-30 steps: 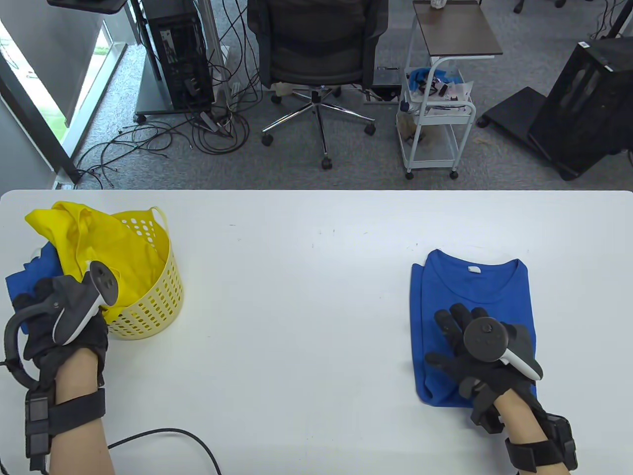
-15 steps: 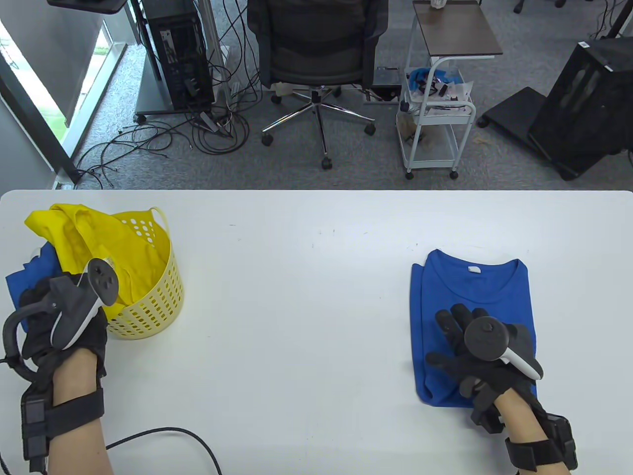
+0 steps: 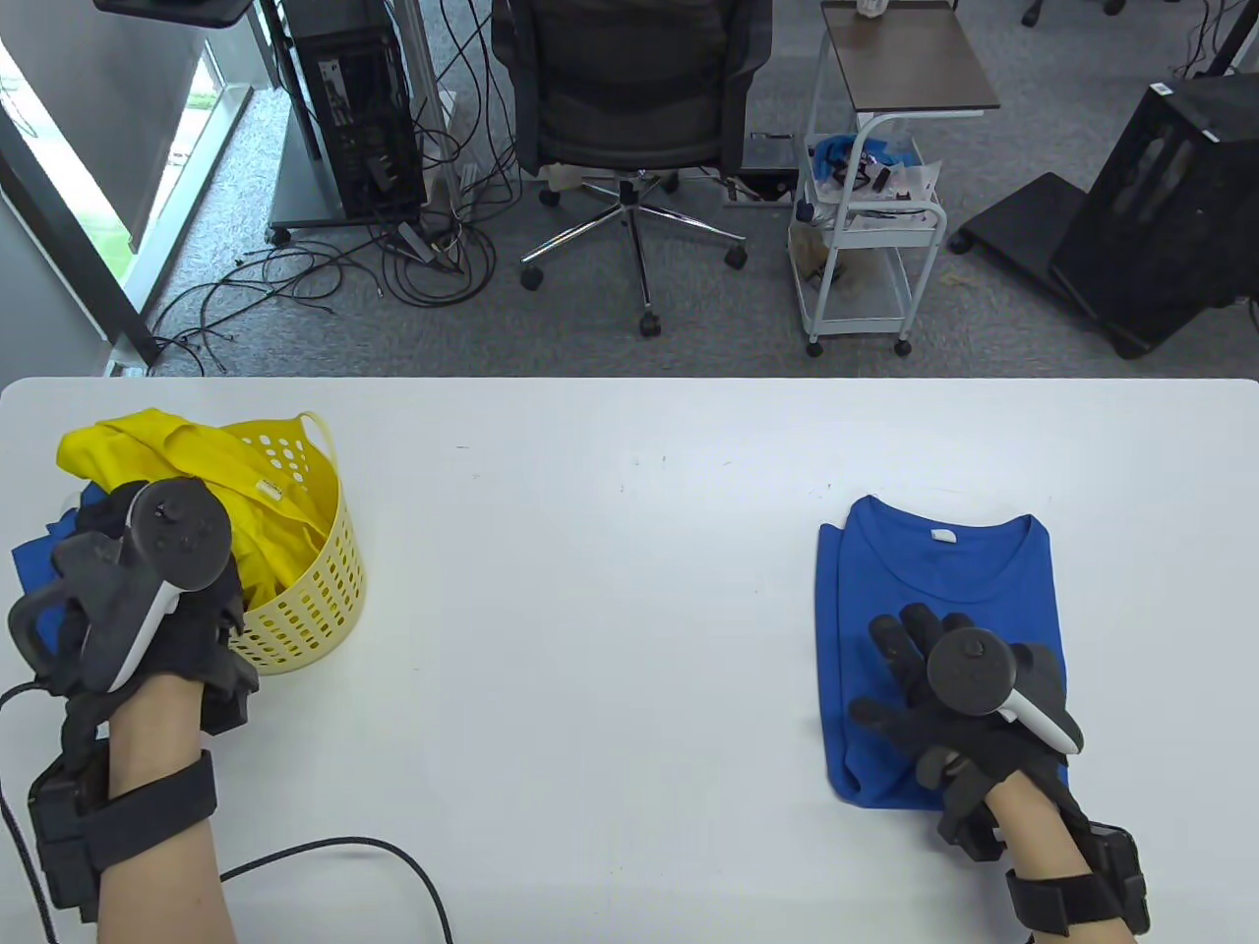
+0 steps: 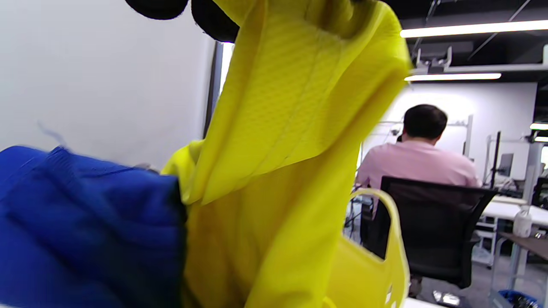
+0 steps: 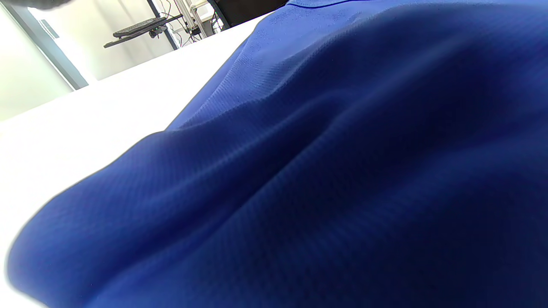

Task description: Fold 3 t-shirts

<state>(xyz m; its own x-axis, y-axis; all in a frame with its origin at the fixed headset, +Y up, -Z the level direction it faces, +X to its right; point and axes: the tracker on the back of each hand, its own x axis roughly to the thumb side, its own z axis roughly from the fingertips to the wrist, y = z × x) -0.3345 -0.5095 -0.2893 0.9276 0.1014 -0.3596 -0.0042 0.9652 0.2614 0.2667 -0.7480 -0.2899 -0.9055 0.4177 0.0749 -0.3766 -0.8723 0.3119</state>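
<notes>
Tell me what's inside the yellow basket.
A yellow shirt spills from the basket, gripped by the left hand. A blue shirt lies beside it. Anything deeper is hidden.

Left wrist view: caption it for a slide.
Left hand grips yellow mesh t-shirt above yellow plastic basket.

office/lab | PC tower (image 3: 359, 108) | swivel chair (image 3: 629, 108) | floor cables (image 3: 295, 280)

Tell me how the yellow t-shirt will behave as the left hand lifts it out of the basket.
The yellow t-shirt will probably hang limp: it already drapes in folds from the left hand. It looks thin and light. It may drag the blue shirt beside it, or tip the light basket.
</notes>
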